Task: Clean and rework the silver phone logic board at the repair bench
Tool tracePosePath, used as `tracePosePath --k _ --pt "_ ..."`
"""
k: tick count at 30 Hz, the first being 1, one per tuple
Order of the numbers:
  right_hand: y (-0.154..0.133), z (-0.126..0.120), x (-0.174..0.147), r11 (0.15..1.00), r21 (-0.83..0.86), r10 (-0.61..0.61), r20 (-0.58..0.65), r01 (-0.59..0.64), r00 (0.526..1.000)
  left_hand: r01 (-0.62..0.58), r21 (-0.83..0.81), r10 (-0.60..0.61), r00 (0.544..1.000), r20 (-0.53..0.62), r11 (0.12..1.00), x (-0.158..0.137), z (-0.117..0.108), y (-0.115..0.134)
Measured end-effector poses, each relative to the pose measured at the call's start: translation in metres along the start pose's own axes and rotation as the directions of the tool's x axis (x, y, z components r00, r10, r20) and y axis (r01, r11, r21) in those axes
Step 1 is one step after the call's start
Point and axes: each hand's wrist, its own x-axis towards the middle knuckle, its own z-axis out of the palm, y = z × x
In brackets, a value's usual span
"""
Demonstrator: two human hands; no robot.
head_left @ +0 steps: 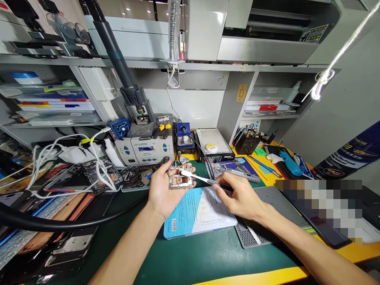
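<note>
My left hand (162, 190) is palm up, its fingers curled round a small metallic rectangular frame (175, 183) with cut-outs. It looks like a metal jig or phone part; the exact kind is unclear. In my right hand (237, 194) is a slim toothbrush (203, 179), gripped by its black handle. Its white head lies over the upper part of the metal frame and seems to touch it. Both hands are above a blue and white printed package (190, 217) lying on the green mat (196, 257).
A hot air station (145, 152) with its black hose stands behind my hands, beside a blue soldering unit (185, 136). White cables (95, 166) and phone parts crowd the left. A grey perforated mat (273, 202), a dark phone (317, 221) and a spray can (350, 152) are to the right.
</note>
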Motion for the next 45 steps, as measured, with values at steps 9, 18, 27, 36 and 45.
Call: tracePosePath --k 9,18,27,36,45 --pt "-0.002 0.003 -0.002 0.999 0.022 -0.027 0.034 0.027 0.999 0.034 0.015 -0.035 0.999 0.025 0.999 0.002 0.0 -0.002" --pt "0.0 -0.005 -0.001 0.999 0.021 -0.04 0.056 0.039 0.998 0.099 0.123 -0.111 0.989 0.094 0.987 -0.001 0.002 -0.003" --pt "0.001 -0.01 0.003 1.0 0.003 -0.013 -0.001 0.013 1.0 0.106 0.166 -0.126 0.985 0.114 0.98 -0.004 0.003 -0.002" --pt "0.002 -0.01 0.003 1.0 -0.004 0.026 -0.027 -0.026 0.999 0.118 0.19 -0.143 0.983 0.119 0.975 -0.005 0.003 -0.004" --pt "0.001 -0.01 0.003 1.0 -0.002 0.029 -0.038 -0.029 0.999 0.129 0.229 -0.177 0.963 0.202 0.965 -0.005 0.004 -0.007"
